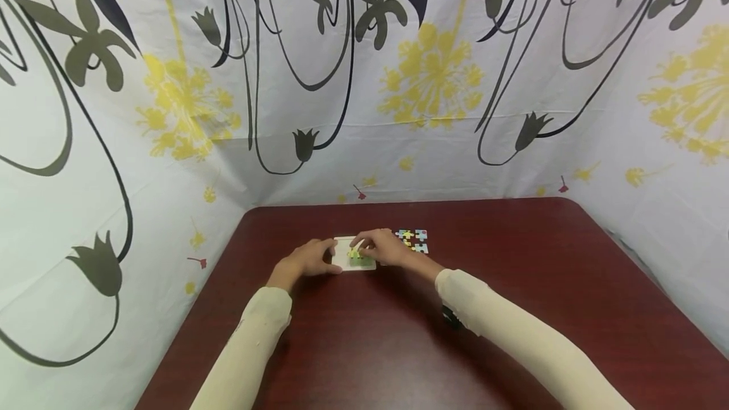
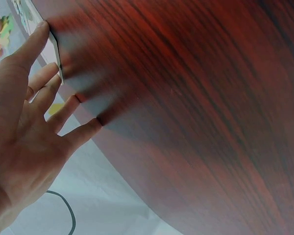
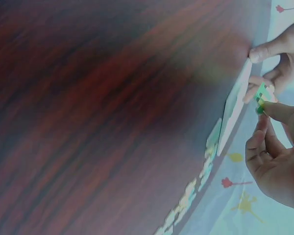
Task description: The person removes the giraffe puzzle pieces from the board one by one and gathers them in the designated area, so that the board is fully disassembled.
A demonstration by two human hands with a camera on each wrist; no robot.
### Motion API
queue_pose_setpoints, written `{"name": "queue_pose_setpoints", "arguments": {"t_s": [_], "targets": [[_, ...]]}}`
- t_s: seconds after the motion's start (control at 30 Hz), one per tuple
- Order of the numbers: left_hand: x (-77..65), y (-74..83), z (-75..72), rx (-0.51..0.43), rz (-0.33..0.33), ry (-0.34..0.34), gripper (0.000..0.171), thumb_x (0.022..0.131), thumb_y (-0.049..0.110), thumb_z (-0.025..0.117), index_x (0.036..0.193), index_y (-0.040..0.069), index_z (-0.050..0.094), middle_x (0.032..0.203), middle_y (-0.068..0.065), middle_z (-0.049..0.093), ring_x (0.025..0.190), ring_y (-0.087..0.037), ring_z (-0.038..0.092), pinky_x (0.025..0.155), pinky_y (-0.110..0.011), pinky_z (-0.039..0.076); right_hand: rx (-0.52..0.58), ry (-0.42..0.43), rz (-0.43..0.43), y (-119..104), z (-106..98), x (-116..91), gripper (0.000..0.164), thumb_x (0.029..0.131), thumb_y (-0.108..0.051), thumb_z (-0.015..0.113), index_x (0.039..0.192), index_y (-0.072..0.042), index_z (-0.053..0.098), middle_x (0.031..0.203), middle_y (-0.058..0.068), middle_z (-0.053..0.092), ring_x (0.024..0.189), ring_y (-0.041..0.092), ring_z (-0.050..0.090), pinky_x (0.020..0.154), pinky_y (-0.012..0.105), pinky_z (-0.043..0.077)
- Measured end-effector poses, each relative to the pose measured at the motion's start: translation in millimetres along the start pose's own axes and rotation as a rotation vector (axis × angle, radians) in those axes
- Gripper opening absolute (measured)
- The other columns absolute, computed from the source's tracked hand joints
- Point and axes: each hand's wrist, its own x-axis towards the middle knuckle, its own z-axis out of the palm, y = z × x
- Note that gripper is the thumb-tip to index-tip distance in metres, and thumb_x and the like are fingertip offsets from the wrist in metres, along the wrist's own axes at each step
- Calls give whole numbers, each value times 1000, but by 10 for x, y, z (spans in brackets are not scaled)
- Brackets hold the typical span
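Note:
A white puzzle tray (image 1: 342, 260) lies on the table, with a green and yellow part of a picture in it. At its left side my left hand (image 1: 307, 258) rests with spread fingers; in the left wrist view the thumb (image 2: 33, 41) and nearest fingertips touch the tray's edge (image 2: 55, 51). My right hand (image 1: 387, 247) is over the tray. In the right wrist view its thumb and fingers pinch a green and yellow puzzle piece (image 3: 261, 96), raised above the tray (image 3: 235, 110). How the piece sits over the picture is hidden by the fingers.
Several loose puzzle pieces (image 1: 421, 247) lie just right of the tray, partly behind my right hand. The dark red table (image 1: 512, 283) ends at a flower-patterned cloth (image 1: 364, 81) behind and on both sides. A dark object (image 1: 452, 317) shows under the right sleeve.

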Motion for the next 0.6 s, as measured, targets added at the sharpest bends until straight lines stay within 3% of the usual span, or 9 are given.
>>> {"name": "queue_pose_setpoints", "arguments": {"t_s": [0.23,0.37,0.6], "targets": [[-18,1,14,5,30,25,43,90,42,81,119,16,63,131,-4,62,112,-23,58,96,-48,48,10,-13,50,55,-217,-173,23,101,-5,67,124,-3,72,103,10,77,95,26,75,78,34,58],[-41,1,7,3,41,35,42,90,42,82,116,15,63,123,-3,64,108,-21,58,94,-47,49,0,-9,73,91,-336,-283,23,100,-3,66,123,-3,73,105,11,77,99,27,75,83,37,59],[-39,-5,14,-1,32,40,43,89,44,82,115,16,62,117,-2,63,107,-21,56,94,-48,48,-11,2,113,180,-491,-436,23,98,0,68,121,0,73,108,17,76,93,26,75,72,32,58]]}}
